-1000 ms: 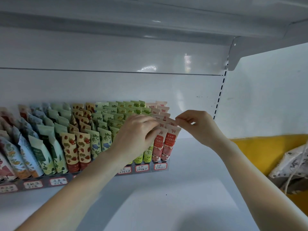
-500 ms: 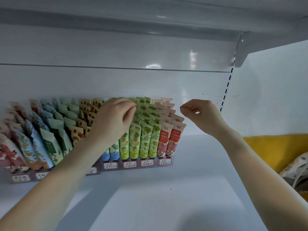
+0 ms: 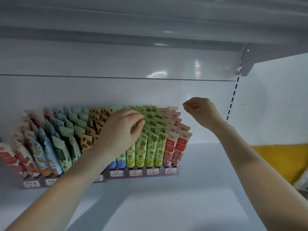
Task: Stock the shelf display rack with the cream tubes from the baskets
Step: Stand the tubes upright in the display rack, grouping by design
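The clear display rack stands on the white shelf, packed with rows of upright cream tubes. Pink tubes fill its right end, with green tubes, yellow-green tubes and blue tubes to their left. My left hand reaches over the middle rows, and its curled fingertips and thumb pinch the top of a yellow-green tube. My right hand hovers just above and right of the pink tubes, its fingers curled and holding nothing. No basket is in view.
More tubes in red, orange, teal and dark green fill the rack's left half. The white shelf board lies in front. An upper shelf with a bracket hangs overhead. A yellow surface and a patterned bag lie at the right.
My left hand has slid left from the pink and green columns to the yellow-green ones. My right hand has left the pink tube tops and risen a little.
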The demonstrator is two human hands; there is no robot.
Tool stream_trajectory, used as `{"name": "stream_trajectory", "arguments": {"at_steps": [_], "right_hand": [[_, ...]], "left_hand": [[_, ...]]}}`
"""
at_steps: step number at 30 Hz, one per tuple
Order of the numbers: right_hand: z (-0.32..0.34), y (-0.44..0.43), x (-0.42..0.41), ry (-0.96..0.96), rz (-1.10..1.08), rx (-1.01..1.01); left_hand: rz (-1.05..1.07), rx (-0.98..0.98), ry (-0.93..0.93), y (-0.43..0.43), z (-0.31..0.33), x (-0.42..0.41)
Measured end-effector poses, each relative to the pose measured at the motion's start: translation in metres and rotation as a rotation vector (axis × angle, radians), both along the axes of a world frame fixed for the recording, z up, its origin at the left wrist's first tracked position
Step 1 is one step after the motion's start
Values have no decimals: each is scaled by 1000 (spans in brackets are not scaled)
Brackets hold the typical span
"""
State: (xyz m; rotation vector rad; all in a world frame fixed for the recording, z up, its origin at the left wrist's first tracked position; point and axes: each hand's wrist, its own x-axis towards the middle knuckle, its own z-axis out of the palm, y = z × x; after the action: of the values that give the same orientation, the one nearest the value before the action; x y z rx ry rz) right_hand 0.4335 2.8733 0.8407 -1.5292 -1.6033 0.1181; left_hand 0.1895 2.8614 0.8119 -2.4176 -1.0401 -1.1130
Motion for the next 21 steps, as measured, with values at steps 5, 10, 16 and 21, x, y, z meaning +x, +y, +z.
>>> {"name": "stream_trajectory", "arguments": {"at_steps": [5, 10, 16, 21], "right_hand": [[7, 23, -4, -52, 41, -80], [7, 27, 3, -67, 112, -152], [-3, 31, 8, -103, 158, -165], [-7, 32, 6, -102, 165, -147]], "left_hand": [[-29, -162, -61, 24, 25, 21], [-58, -320, 103, 43, 36, 43], [-9, -478, 350, 43, 34, 58], [26, -481, 375, 38, 37, 61]]}}
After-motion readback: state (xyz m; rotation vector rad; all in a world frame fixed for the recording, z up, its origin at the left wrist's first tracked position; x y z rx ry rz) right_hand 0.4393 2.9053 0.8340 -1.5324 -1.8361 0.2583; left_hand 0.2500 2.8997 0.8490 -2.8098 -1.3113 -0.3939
